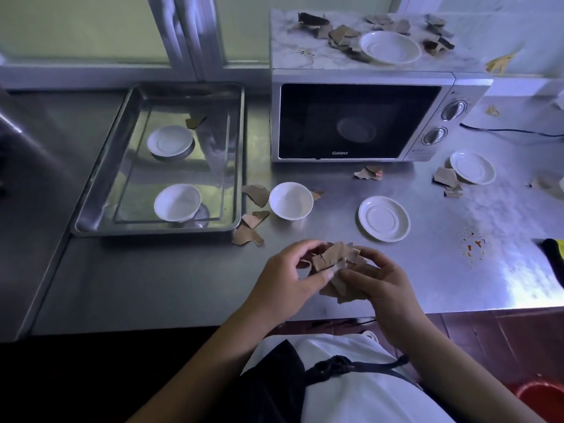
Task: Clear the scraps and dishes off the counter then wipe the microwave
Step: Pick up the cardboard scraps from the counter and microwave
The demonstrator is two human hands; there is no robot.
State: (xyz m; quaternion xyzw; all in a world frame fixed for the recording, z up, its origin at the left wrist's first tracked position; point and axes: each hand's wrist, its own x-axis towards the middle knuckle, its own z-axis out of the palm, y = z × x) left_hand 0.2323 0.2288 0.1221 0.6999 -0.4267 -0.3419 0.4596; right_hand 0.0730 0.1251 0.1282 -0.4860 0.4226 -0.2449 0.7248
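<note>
Both hands hold one bunch of brown cardboard scraps (334, 261) above the counter's front edge. My left hand (290, 276) pinches the bunch from the left; my right hand (378, 282) grips it from the right and below. A white bowl (291, 200) and a white saucer (383, 218) stand on the steel counter (183, 279) behind my hands. More scraps (248, 228) lie beside the metal tray (91, 215), which holds two white dishes (177, 201). The microwave (360, 120) carries a saucer (390, 46) and several scraps (341, 35) on top.
Another saucer (472, 166) with scraps (447, 180) lies right of the microwave. Orange crumbs (474, 244) speckle the counter on the right. A black and yellow item (554, 257) lies at the right edge. A red bin (540, 395) stands on the floor. A power cord (512, 131) runs behind.
</note>
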